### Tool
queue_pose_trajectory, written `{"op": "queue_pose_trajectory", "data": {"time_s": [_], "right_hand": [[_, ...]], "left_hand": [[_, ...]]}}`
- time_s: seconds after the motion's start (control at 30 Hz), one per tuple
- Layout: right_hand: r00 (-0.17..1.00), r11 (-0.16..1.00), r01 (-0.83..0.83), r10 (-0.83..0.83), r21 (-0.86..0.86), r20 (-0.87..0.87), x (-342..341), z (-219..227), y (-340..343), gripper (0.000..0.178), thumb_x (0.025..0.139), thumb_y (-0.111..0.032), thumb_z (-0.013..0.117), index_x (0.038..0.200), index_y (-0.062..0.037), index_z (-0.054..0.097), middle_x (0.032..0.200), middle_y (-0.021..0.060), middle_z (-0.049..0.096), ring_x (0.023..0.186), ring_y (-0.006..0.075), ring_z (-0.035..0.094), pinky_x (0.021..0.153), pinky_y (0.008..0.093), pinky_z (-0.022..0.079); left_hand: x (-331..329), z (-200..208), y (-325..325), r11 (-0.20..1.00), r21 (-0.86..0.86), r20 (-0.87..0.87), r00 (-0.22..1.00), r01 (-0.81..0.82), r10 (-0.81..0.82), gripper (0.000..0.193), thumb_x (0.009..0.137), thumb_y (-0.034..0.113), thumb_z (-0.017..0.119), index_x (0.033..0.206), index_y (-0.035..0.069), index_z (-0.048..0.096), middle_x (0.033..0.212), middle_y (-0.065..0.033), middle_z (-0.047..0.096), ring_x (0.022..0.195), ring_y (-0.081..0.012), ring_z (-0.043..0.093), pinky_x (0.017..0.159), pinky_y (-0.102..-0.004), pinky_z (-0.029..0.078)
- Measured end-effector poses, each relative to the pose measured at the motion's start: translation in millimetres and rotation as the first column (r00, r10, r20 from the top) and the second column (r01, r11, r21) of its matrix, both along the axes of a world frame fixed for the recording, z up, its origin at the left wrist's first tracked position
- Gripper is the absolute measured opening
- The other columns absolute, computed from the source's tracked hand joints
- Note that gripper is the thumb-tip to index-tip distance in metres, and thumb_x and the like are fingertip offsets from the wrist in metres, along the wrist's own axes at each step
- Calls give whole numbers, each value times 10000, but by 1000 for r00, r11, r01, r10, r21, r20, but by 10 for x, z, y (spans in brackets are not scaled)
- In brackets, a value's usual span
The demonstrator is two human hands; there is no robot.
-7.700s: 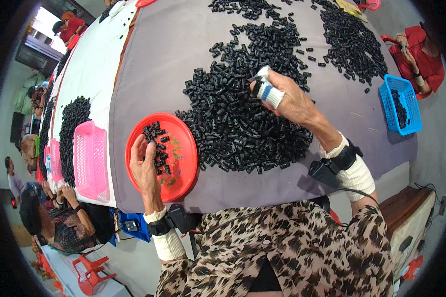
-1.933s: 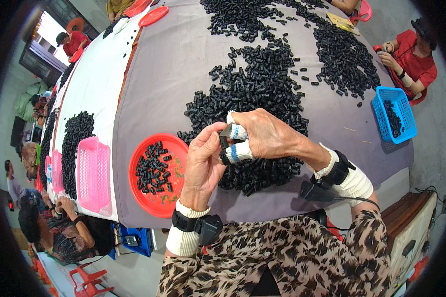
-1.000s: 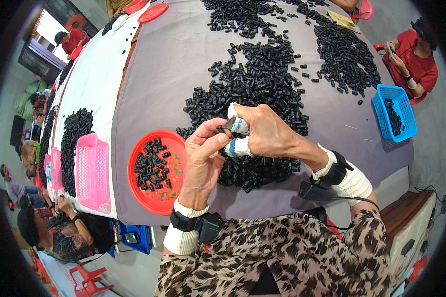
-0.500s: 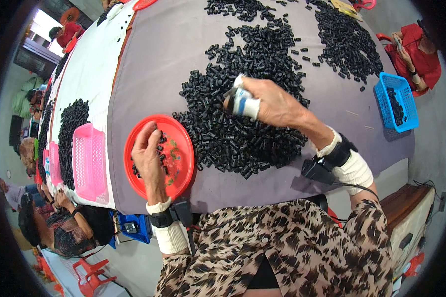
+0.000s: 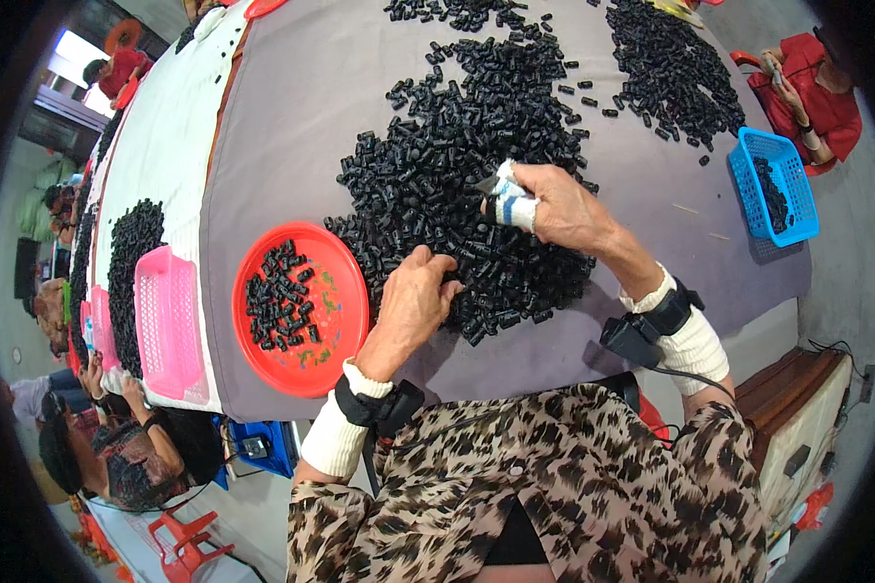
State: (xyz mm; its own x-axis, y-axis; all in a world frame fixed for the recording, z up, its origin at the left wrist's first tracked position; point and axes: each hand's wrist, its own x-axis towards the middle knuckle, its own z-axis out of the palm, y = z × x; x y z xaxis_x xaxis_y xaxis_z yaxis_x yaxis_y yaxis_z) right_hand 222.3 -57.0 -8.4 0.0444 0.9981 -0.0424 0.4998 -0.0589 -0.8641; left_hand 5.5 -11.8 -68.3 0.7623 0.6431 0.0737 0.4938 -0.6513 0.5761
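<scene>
A broad pile of small black cylindrical parts (image 5: 457,126) covers the middle of the grey cloth. At its near-left edge my left hand (image 5: 411,306) is bent down, thumb and fingertips drawn together at the parts; what they pinch is hidden. Over the pile's right side is my right hand (image 5: 569,214), closed, with white wrapping and a blue band at its fingers. A small dark pointed thing pokes out of that grip, too small to name. Left of my left hand, a red round tray (image 5: 345,291) holds several black parts.
A pink basket (image 5: 170,321) stands at left, beside another black heap (image 5: 138,262). At right are a blue basket (image 5: 809,209) with black parts and a further heap (image 5: 666,78). Co-workers sit at the left and far right, one in a red shirt (image 5: 817,92).
My left hand has moved right, from above the red tray to the pile's edge. My right hand has shifted slightly right and nearer. More of the tray's parts now show.
</scene>
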Motion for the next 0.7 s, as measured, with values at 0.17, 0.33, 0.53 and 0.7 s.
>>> {"op": "queue_pose_trajectory", "data": {"time_s": [0.17,0.33,0.53,0.7], "right_hand": [[998,1000,-14,13,-9,-57,-37,-16,-31,182,793,-148,553,892,-4,603,702,143,610,601,216,561,579,325,430],[998,1000,-17,18,13,-57,-31,-6,-29,174,799,-138,544,887,3,595,691,137,607,597,212,559,583,321,436],[988,999,-14,21,47,-154,-76,-79,-5,174,816,-209,586,873,-45,599,606,-29,478,464,46,428,418,212,352],[991,997,-28,37,72,-129,-79,-111,20,173,808,-203,593,878,-45,586,601,-33,466,465,45,432,417,211,347]], "left_hand": [[37,-84,75,999,33,29,999,34,-35,173,711,113,698,814,5,610,753,-127,496,646,-300,535,579,-386,433],[100,-111,127,993,112,59,998,27,-34,147,726,121,683,780,9,603,755,-124,500,663,-309,545,568,-389,442],[73,-72,126,979,27,6,980,200,-201,135,740,104,652,843,31,604,839,-115,517,830,-298,541,694,-379,453],[166,-89,186,982,79,-27,985,171,-169,181,707,60,644,885,38,622,819,-114,513,776,-282,546,685,-359,460]]}}
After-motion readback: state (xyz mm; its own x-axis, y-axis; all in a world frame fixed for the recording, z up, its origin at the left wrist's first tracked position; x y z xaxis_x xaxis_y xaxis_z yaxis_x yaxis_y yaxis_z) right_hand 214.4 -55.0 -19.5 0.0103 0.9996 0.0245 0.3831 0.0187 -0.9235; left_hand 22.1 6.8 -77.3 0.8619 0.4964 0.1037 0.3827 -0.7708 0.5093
